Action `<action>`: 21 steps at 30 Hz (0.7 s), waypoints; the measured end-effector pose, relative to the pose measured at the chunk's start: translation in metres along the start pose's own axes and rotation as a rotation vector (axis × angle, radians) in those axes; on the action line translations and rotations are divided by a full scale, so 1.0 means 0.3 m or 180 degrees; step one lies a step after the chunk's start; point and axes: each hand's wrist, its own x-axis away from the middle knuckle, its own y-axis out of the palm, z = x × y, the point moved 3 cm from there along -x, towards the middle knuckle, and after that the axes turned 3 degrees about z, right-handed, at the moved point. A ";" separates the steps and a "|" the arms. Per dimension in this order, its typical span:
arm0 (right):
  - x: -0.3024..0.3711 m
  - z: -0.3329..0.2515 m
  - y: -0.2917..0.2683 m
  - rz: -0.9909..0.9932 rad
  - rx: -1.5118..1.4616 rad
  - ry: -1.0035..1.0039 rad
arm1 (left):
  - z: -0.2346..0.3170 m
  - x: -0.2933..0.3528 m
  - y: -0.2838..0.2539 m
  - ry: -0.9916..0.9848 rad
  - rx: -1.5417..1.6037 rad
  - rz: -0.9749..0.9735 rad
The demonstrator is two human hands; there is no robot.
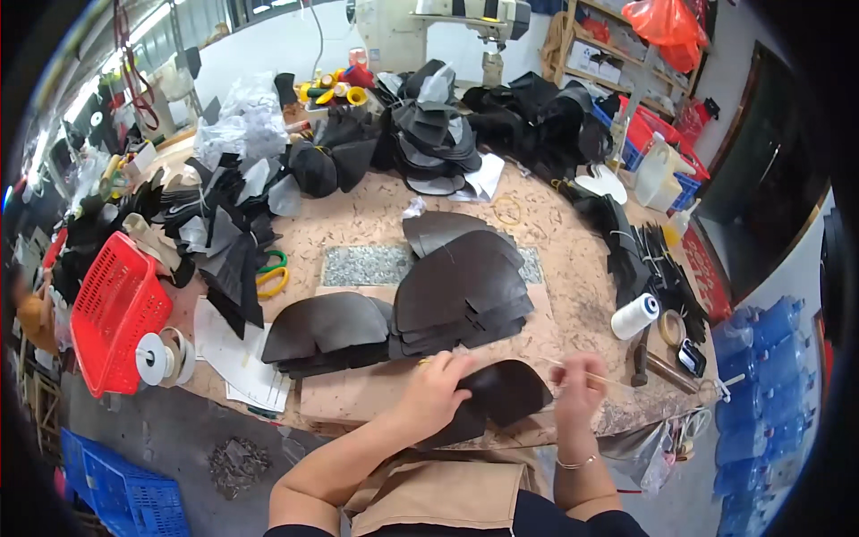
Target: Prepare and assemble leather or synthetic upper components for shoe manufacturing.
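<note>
A dark, curved leather piece (508,390) lies at the table's near edge. My left hand (433,394) is closed at its left side, thumb against the leather; some fingertips are hidden. In my right hand (580,390) is a thin pale stick (612,383), held between bent fingers just right of the piece; its working end is too fine to make out. Beyond my hands, a fanned stack of dark brown leather pieces (461,286) rests on a board. Left of it sits a second stack of curved black pieces (327,329).
Scissors (273,276), white paper patterns (234,358) and a red basket (116,313) are at left. At right stand a white thread cone (635,317), a tape roll (671,328) and a hammer (641,356). Leather heaps (434,134) line the back.
</note>
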 end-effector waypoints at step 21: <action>0.099 0.124 0.006 -0.0356 0.0294 0.0453 | -0.311 -0.472 -0.174 -0.0713 0.1533 0.0009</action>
